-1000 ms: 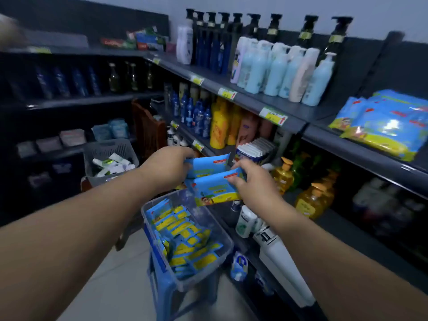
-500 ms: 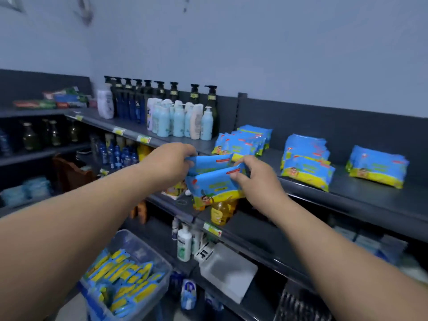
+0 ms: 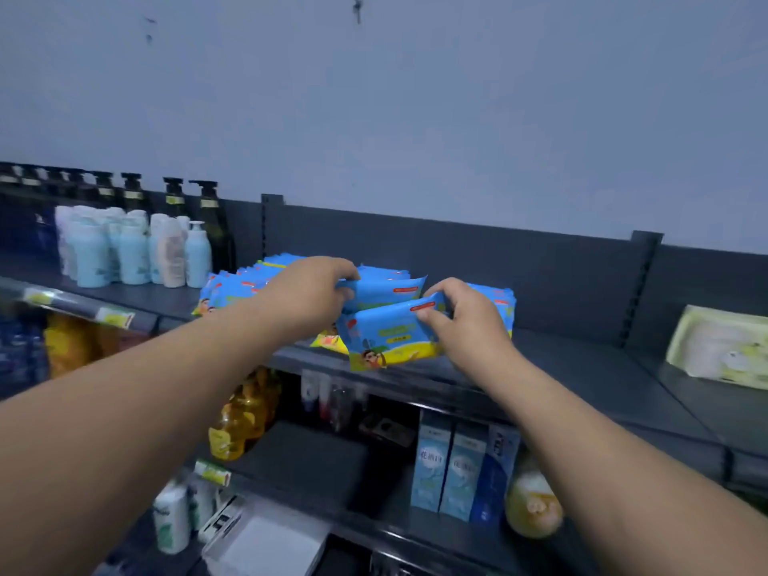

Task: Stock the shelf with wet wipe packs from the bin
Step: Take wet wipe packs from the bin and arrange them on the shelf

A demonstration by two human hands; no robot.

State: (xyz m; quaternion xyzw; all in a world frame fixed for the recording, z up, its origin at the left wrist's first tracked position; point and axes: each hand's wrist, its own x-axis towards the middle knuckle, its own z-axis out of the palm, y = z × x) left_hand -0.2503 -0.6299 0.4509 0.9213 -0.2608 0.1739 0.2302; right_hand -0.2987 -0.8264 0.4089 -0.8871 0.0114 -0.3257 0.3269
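So both hands are reaching out over the top shelf (image 3: 582,367) here, and neither one is empty. The left hand (image 3: 307,297) is curling its fingers round the left end of the upper wet wipe pack (image 3: 386,289); the right hand (image 3: 469,322) is pinching the right end of the lower wet wipe pack (image 3: 386,336), thumb pressing on the front face by the red label and fingers wrapping over the top edge. The two blue-and-yellow packs are overlapping, the lower one sitting in front of and a bit below the upper one, tilting up slightly to the right; both are hanging over the front part of the shelf, and I can't tell if the lower one's bottom edge is touching it. Right behind them more of the same packs are lying on the shelf, a left stack (image 3: 232,288) peeking out past the left wrist and a right stack (image 3: 500,301) showing just behind the right hand. Further left on that shelf, pale blue lotion bottles (image 3: 124,255) are standing in a cluster with dark pump bottles (image 3: 208,218) lining up behind; way off right a pale green pack (image 3: 723,347) is lying flat. One shelf down, yellow bottles (image 3: 237,421) are sitting under the left forearm and blue-and-white cartons (image 3: 449,463) are standing upright between the arms.
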